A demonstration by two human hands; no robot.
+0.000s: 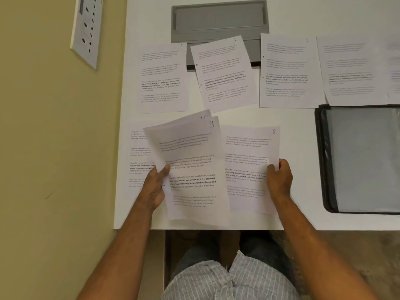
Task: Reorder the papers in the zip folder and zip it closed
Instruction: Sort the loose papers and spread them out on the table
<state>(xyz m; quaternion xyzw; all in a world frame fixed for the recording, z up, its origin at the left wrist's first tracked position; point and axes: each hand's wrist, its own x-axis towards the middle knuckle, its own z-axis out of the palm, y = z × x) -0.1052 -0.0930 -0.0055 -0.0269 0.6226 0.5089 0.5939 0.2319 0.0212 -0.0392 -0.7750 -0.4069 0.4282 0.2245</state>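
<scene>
Hands on paper, both of them: the left hand (154,187) pinches a lifted pair of white printed sheets (190,161), numbered 9 and 10, thumb on top, while the right hand (279,178) grips the right edge of the white sheet marked 8 (249,161). More numbered white pages (162,79) lie in a row farther back on the white counter (303,221). The black zip folder (359,159) lies open at the right, well apart.
</scene>
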